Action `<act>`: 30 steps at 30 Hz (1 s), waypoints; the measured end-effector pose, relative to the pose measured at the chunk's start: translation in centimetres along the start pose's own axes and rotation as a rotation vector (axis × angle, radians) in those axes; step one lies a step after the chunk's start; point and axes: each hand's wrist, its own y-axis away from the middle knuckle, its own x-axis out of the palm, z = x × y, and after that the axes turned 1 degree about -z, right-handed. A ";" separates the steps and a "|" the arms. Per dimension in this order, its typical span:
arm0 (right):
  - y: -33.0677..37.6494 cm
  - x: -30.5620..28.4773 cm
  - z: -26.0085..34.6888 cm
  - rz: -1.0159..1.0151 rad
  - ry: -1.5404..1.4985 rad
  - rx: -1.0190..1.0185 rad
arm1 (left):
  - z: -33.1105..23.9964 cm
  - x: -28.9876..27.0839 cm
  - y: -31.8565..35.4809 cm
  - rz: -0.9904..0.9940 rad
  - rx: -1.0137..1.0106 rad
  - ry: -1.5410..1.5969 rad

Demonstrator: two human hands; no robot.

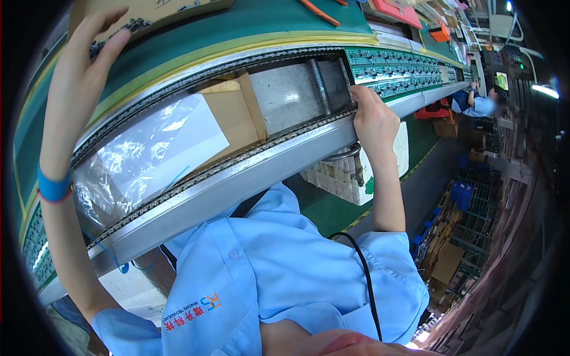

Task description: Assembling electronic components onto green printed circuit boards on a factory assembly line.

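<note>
My left hand reaches to the far left, over a shallow cardboard box holding small black components. Its thumb and forefinger are spread apart and nothing shows between them; the other fingers are partly hidden. On the near rail of the conveyor, my right hand is closed, its fingertips at the left edge of a green circuit board panel. The thumb cannot be seen clearly. The panel lies between the conveyor rails, with rows of black parts on it.
Inside the conveyor's frame lie a clear plastic bag, a white sheet and cardboard. Orange-handled pliers rest on the green bench. A white foam box stands below the rail. Another person works farther right.
</note>
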 end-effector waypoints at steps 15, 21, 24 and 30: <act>-1.4 3.0 1.6 0.026 -0.280 -0.109 | -3.3 -11.7 20.9 0.040 -0.587 -0.188; -3.0 -0.6 3.7 0.115 -0.227 -0.411 | 10.3 -8.3 30.3 -0.247 -0.603 -0.552; -0.5 -6.4 -1.4 0.131 -0.047 -0.368 | 17.5 6.4 26.1 -0.283 -0.786 -0.339; 9.7 -21.2 -7.1 0.195 0.174 -0.036 | 9.2 35.9 9.0 -0.267 -0.792 0.109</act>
